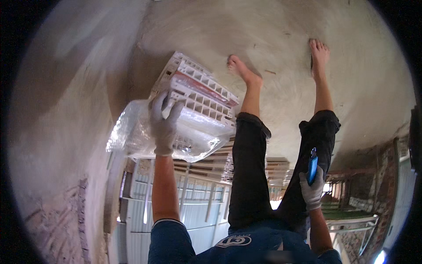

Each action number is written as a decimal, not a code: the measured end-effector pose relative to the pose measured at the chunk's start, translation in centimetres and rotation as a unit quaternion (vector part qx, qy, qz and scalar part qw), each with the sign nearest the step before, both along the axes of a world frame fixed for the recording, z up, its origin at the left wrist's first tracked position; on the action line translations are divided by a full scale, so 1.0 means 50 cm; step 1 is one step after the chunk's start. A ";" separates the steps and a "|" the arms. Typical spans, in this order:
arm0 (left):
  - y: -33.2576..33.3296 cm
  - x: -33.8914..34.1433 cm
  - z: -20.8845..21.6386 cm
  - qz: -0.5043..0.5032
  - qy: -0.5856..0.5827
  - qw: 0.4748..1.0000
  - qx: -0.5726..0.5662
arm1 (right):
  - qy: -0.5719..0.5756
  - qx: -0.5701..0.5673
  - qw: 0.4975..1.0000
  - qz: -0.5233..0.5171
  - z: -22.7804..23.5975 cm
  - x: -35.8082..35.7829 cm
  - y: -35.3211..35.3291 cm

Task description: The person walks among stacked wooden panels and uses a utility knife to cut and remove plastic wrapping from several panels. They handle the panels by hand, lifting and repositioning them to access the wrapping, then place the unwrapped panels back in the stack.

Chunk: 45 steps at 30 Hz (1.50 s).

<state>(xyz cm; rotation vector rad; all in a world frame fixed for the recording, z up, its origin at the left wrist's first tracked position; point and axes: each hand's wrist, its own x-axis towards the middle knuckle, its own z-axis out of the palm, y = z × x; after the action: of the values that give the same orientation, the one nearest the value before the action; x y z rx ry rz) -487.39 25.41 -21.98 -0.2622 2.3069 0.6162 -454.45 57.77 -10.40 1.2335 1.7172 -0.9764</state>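
Note:
Clear plastic wrap [193,132] lies loosely over the near side of a stack of white slotted pieces [202,103]. Rows of square openings run along their edges, and a reddish-brown layer shows between them. My left hand [165,123], in a pale glove, is closed at the stack's left corner, with fingers and thumb around a white piece's edge; the wrap bunches beside the wrist. In my gloved right hand [312,191] is a blue-handled tool [312,169] with a metal end pointing away from me, held over my right leg. Its exact kind is unclear.
The stack stands on a bare concrete floor [281,26] beside a plastered wall [66,88] at left. My bare feet [319,53] are to the right of it. Behind are stacked boards [202,166], pale corrugated sheeting [149,193] and a brick wall [383,176].

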 end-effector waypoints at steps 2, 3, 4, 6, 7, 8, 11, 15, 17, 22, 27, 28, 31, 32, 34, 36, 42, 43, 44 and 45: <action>0.003 0.020 -0.008 0.000 0.039 0.998 0.042 | -0.005 0.009 1.000 0.006 0.004 -0.003 0.002; 0.007 0.032 -0.006 0.008 0.050 0.997 0.057 | -0.008 0.006 1.000 0.011 0.007 -0.005 0.005; 0.012 0.045 -0.001 -0.075 0.099 0.992 -0.009 | -0.006 0.001 1.000 0.026 0.009 -0.007 0.009; 0.028 0.079 0.018 -0.162 0.114 0.970 -0.143 | -0.012 -0.008 1.000 -0.015 0.015 -0.013 0.018; 0.038 0.100 0.028 -0.152 0.109 0.966 -0.179 | -0.035 -0.006 0.999 -0.037 0.018 -0.016 0.022; 0.047 0.126 0.044 -0.135 0.124 0.965 -0.187 | -0.022 -0.010 0.999 -0.037 0.021 -0.020 0.029; 0.052 0.222 0.108 -0.071 0.152 0.971 -0.168 | 0.102 -0.010 0.994 0.045 0.026 -0.040 0.048; -0.022 0.368 0.175 0.220 0.195 0.951 -0.097 | 0.037 -0.095 0.994 -0.046 0.044 -0.103 0.057; -0.070 0.425 0.215 0.329 0.147 0.911 -0.200 | 0.079 -0.103 0.992 -0.003 0.053 -0.153 0.036; -0.214 0.430 0.249 0.329 0.202 0.860 -0.334 | 0.140 -0.056 0.960 0.235 0.086 -0.318 -0.044; -0.234 0.394 0.172 0.384 0.056 0.897 -0.213 | 0.193 -0.082 0.948 0.238 0.138 -0.418 -0.156; -0.203 0.395 0.162 0.357 0.164 0.912 -0.119 | 0.199 -0.084 0.949 0.231 0.147 -0.432 -0.177; -0.059 0.387 0.176 0.345 0.282 0.892 0.080 | 0.262 -0.120 0.935 0.207 0.169 -0.468 -0.238; -0.012 0.379 0.195 0.406 0.288 0.851 0.166 | 0.286 -0.141 0.927 0.196 0.176 -0.481 -0.260; 0.057 0.350 0.235 0.585 0.239 0.651 0.421 | 0.310 -0.145 0.919 0.195 0.192 -0.509 -0.300; 0.091 0.301 0.268 0.673 0.161 0.487 0.533 | 0.284 -0.115 0.917 0.254 0.211 -0.540 -0.336; 0.017 0.194 0.301 0.596 0.141 0.648 0.453 | 0.329 -0.070 0.892 0.302 0.239 -0.607 -0.438; 0.000 0.188 0.301 0.568 0.146 0.703 0.402 | 0.342 -0.111 0.885 0.296 0.243 -0.616 -0.452; -0.017 0.190 0.299 0.530 0.128 0.767 0.339 | 0.340 -0.129 0.888 0.280 0.246 -0.621 -0.466; -0.033 0.194 0.296 0.486 0.110 0.823 0.273 | 0.334 -0.157 0.892 0.262 0.249 -0.627 -0.480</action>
<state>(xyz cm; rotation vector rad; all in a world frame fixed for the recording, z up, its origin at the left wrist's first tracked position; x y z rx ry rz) -477.69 23.78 -7.20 -1.1577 1.9453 1.8459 -485.79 33.75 2.07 0.1739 2.1286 -1.3475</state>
